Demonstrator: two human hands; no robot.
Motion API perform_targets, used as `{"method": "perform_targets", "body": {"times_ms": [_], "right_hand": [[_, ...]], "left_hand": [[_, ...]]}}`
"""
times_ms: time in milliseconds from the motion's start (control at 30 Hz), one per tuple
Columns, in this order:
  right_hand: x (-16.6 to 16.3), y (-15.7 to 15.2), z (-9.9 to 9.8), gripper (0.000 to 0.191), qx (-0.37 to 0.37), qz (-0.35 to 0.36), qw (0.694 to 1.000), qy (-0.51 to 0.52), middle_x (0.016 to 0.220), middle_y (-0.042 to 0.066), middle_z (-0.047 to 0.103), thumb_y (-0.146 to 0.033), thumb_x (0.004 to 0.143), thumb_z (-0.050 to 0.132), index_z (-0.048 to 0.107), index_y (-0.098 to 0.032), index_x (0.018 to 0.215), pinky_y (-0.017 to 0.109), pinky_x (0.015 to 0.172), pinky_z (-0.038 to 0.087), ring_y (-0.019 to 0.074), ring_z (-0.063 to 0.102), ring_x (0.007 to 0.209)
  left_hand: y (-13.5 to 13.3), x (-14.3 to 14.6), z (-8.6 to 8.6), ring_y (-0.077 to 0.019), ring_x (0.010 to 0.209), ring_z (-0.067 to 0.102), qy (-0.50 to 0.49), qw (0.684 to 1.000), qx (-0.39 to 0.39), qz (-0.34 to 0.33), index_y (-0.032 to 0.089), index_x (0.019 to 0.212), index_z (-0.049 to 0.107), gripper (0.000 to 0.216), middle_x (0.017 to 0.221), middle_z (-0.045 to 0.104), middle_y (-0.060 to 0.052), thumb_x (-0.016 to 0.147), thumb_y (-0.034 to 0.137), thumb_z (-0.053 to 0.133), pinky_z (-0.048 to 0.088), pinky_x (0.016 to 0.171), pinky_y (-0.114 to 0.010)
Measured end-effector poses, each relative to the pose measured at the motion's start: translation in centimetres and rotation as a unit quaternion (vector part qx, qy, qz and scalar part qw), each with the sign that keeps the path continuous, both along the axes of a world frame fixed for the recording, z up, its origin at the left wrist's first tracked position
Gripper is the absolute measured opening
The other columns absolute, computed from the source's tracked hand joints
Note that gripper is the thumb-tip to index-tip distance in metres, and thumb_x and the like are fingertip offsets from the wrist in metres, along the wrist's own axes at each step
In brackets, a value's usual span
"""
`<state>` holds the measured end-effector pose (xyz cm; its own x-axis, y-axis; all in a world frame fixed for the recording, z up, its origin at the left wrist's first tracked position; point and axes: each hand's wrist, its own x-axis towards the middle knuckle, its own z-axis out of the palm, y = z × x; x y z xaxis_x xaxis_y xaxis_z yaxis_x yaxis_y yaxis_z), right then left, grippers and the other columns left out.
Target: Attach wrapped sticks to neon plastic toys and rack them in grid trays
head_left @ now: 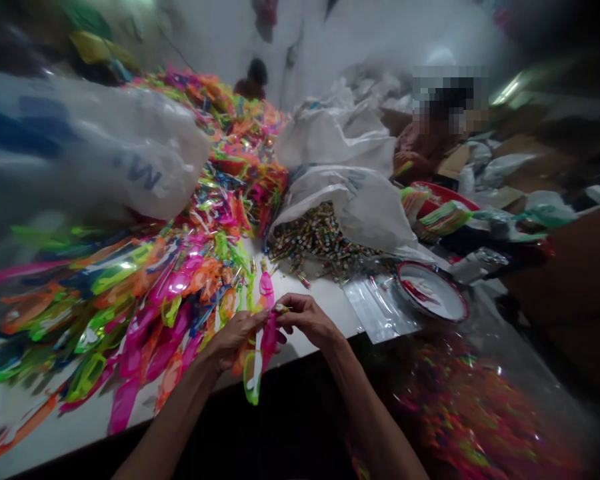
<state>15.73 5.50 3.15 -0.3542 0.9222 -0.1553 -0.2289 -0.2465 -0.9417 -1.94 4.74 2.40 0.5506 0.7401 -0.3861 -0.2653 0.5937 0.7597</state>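
My left hand [237, 337] is closed around several long, flat plastic toy pieces, pink [269, 313] and green [253, 377], held upright over the edge of a white table [320, 300]. My right hand [307, 319] pinches a small stick-like piece [281, 309] against the top of the pink one. Both hands meet just in front of a big heap of the same neon plastic pieces [145, 287], which spreads over the left half of the table.
An open white sack [360, 207] spills small multicoloured sticks [320, 240] behind my hands. A red-rimmed white dish [433, 290] and clear plastic bags [380, 307] lie to the right. A large white sack [105, 153] looms at left. Another person [430, 147] sits beyond, with a red basin [443, 197].
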Motion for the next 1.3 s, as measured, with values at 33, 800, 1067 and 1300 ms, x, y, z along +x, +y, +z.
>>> {"method": "perform_targets", "body": {"times_ms": [33, 800, 1067, 1300], "right_hand": [[0.0, -0.2, 0.0, 0.022, 0.011, 0.012, 1.000, -0.014, 0.061, -0.004, 0.057, -0.025, 0.057, 0.075, 0.065, -0.016, 0.074, 0.020, 0.046, 0.036, 0.0067, 0.045, 0.047], [1.1, -1.6, 1.5, 0.024, 0.040, 0.036, 0.992, -0.116, 0.064, 0.002, 0.064, -0.035, 0.072, 0.068, 0.071, -0.012, 0.080, 0.020, 0.046, 0.034, 0.0068, 0.048, 0.049], [0.9, -1.7, 1.3, 0.024, 0.034, 0.049, 0.992, -0.114, 0.061, 0.002, 0.063, -0.035, 0.072, 0.068, 0.070, -0.012, 0.076, 0.020, 0.046, 0.035, 0.0070, 0.048, 0.047], [1.2, -1.3, 1.8, 0.025, 0.080, 0.100, 0.974, -0.190, 0.059, 0.000, 0.059, -0.036, 0.075, 0.065, 0.071, -0.011, 0.075, 0.020, 0.045, 0.032, 0.0062, 0.044, 0.047]], "left_hand": [[-0.1, 0.1, -0.2, -0.0126, 0.052, 0.055, 0.006, 1.000, 0.000, -0.009, 0.011, 0.072, 0.066, 0.039, 0.059, 0.061, -0.003, 0.066, 0.050, 0.069, 0.045, 0.055, -0.026], [-1.3, -0.5, 0.7, -0.0145, 0.053, 0.058, 0.267, 0.942, 0.203, 0.000, 0.011, 0.075, 0.061, 0.037, 0.063, 0.065, -0.005, 0.072, 0.048, 0.058, 0.036, 0.048, -0.023], [-1.5, -0.6, 1.1, -0.0119, 0.048, 0.053, 0.248, 0.950, 0.190, -0.022, 0.011, 0.072, 0.061, 0.033, 0.058, 0.062, -0.004, 0.070, 0.043, 0.058, 0.037, 0.047, -0.023], [-1.8, -0.8, 1.3, -0.0099, 0.047, 0.050, 0.247, 0.945, 0.210, -0.032, 0.011, 0.069, 0.061, 0.025, 0.056, 0.059, -0.001, 0.073, 0.036, 0.057, 0.035, 0.047, -0.021]]}}
